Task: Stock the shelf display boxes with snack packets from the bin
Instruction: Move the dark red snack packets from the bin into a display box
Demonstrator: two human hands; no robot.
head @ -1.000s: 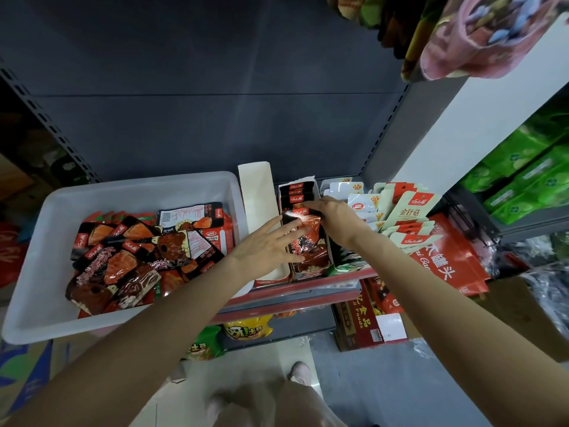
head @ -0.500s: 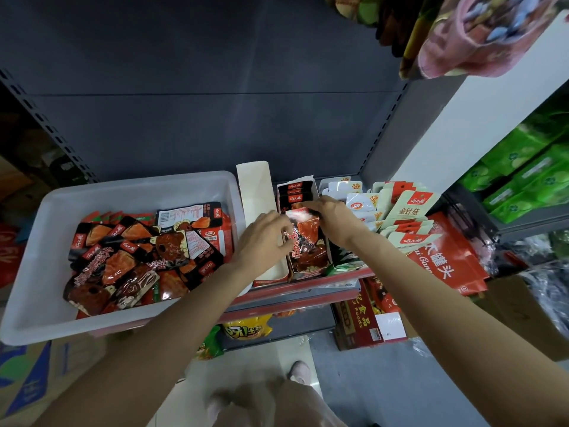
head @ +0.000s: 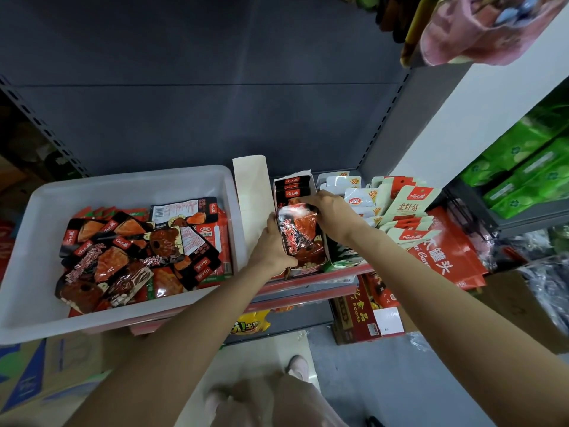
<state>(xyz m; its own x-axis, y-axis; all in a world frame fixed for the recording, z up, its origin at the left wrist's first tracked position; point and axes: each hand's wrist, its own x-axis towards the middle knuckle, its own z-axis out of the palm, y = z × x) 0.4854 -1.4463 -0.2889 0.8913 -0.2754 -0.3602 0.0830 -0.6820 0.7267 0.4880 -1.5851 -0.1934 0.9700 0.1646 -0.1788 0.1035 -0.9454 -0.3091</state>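
A white plastic bin [head: 37,229] on the shelf holds several black-and-red snack packets [head: 129,251]. To its right stands a narrow display box [head: 311,180] with packets standing upright in it. A black-and-red packet [head: 300,235] sits at the box's front. My left hand [head: 271,248] grips that packet's left side, fingers curled round it. My right hand [head: 331,215] pinches its top right corner.
An empty pale display box [head: 251,192] stands between bin and filled box. White and red pouches [head: 397,211] fill boxes to the right. Green packs [head: 523,167] line the neighbouring shelf. Cartons [head: 360,312] and my shoes [head: 297,365] are on the floor below.
My left hand moved right from an open reach and closed on the packet's left side. The packet now stands more upright in the box, with my right hand still on its top.
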